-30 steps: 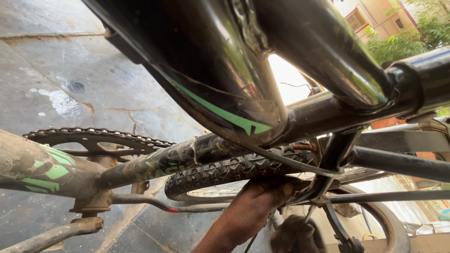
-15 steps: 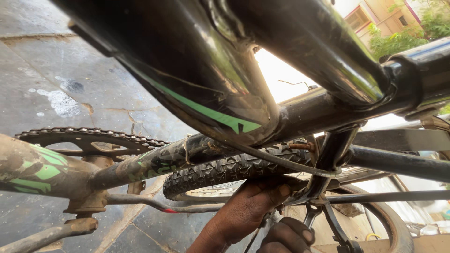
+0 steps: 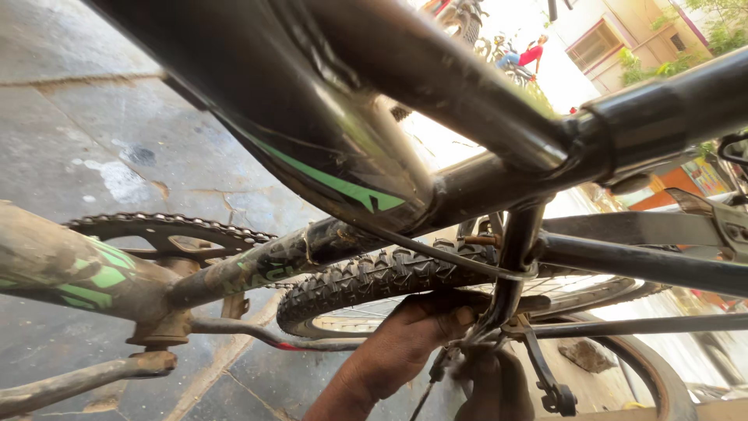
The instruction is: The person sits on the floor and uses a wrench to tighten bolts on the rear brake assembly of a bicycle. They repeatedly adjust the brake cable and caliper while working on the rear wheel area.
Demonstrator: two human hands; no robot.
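Nearest the camera, a thick black frame tube [image 3: 312, 117] with a green arrow-shaped decal [image 3: 343, 187] fills the upper middle of the view, joined on the right by a second black tube [image 3: 662, 125] running to the right edge. Below it, a mud-coated tube with green markings [image 3: 70, 273] runs from the left edge down to the bottom bracket [image 3: 160, 331], where a rusty crank arm [image 3: 78, 378] points left along the bottom edge. Behind that tube sits the toothed chainring [image 3: 167, 230] with its chain. At lower centre the left hand [image 3: 405, 343] reaches up from below, fingers curled under and against the knobby rear tyre [image 3: 374, 284], thumb pressed near the brake arm [image 3: 502, 308]; it grips the tyre and rim area, though exactly what the fingers close around cannot be told. Just right and lower, the right hand [image 3: 491, 386] is bunched at the foot of the brake arm, touching a thin metal part; whether it is clenched on a tool or a cable is hidden in shadow. A brake cable [image 3: 436, 253] loops across in front of the tyre. A thin black stay [image 3: 639, 323] leads right. Beyond lies wet grey concrete paving [image 3: 93, 117] with a pale patch. Farthest off, top right: a figure in red [image 3: 531, 54] beside parked cycles, a tan building with a pink-framed window [image 3: 604, 43], green foliage [image 3: 725, 23], and an orange sign panel [image 3: 693, 179] of oblong shape at the right edge.
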